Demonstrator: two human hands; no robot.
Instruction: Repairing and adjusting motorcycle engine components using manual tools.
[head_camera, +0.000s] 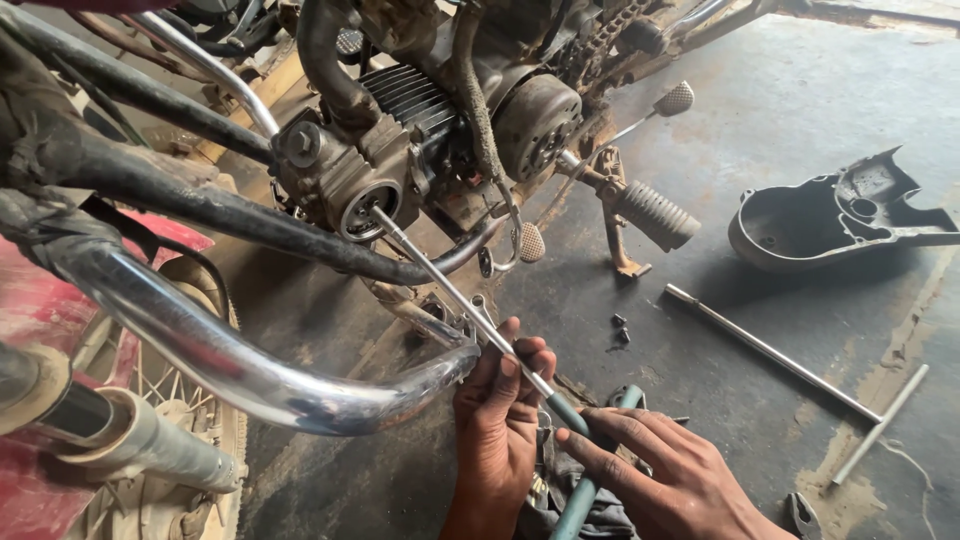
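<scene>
Both hands work a long T-handle wrench (470, 310) into the engine (390, 160) – left hand (500, 400) fingers grasping its shaft, right hand (650, 470) fingers clenched on the handle

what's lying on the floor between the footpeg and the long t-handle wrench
In the head view, a few small dark bolts lie on the concrete between the footpeg and the T-handle wrench; otherwise bare floor.

Soft daylight falls from beyond the hands (560, 440), brightening the floor (800, 110) there. Glare streaks the chrome bar (250, 370) left of them. Near edges blur slightly.
</scene>
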